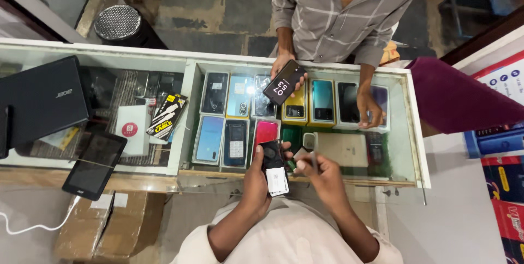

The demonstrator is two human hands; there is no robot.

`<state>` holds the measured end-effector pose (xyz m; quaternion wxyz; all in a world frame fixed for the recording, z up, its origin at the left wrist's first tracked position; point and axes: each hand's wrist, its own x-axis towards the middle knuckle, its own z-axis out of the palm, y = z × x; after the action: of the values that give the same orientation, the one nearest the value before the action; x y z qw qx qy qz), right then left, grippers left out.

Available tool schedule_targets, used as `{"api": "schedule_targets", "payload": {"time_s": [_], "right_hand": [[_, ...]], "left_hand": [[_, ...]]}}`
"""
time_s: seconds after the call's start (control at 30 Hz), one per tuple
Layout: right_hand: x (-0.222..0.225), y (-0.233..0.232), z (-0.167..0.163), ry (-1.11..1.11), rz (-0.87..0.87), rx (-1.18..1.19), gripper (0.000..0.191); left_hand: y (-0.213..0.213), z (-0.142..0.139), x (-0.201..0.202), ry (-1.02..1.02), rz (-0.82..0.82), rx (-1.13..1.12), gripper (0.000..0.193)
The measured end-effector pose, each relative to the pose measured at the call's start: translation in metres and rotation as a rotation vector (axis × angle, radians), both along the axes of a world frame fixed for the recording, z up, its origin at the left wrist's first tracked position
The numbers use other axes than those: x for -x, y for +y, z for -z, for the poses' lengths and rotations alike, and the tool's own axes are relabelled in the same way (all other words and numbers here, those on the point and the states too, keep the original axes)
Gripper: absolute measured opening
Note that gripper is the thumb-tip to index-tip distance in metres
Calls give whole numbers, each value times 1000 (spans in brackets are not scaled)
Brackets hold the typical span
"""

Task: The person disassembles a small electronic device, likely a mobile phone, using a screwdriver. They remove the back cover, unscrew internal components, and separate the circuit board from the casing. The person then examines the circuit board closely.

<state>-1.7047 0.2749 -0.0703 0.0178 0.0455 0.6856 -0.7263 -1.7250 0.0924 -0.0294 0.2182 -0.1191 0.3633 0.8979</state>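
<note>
My left hand (255, 178) is shut on a black phone (273, 167) with a white label on its back, held upright over the near edge of the glass counter (185, 86). My right hand (323, 172) is just to its right, pinching a small light-coloured item (303, 157) that is too small to identify. Across the counter a person in a grey checked shirt (338, 13) holds a dark phone with a lit screen (284, 81) in one hand and rests the other hand (371, 112) on the glass.
Under the glass lie several boxed and loose phones (234, 143). On the left sit a closed black laptop (43, 100), a black tablet (95, 164), a white box (131, 127) and a cable packet (166, 114). A cardboard box (103, 226) stands below the counter.
</note>
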Motion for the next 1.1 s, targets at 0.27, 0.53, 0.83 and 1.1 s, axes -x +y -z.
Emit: {"api": "schedule_targets", "payload": {"time_s": [0.27,0.53,0.83,1.1], "right_hand": [[-22,-2,16,-306,-68,291,24],[-26,-4,11,-331,172,216,23],[-29,-29,2,-232,98,-38,26],[-19,-58,-27,-72,-69,-138,29]], "left_hand": [[8,11,0,-35,73,-94,66],[12,30,-2,-88,138,14,49],[-11,50,-12,86,160,6,47],[-34,51,-15,25,237,158,47]]}}
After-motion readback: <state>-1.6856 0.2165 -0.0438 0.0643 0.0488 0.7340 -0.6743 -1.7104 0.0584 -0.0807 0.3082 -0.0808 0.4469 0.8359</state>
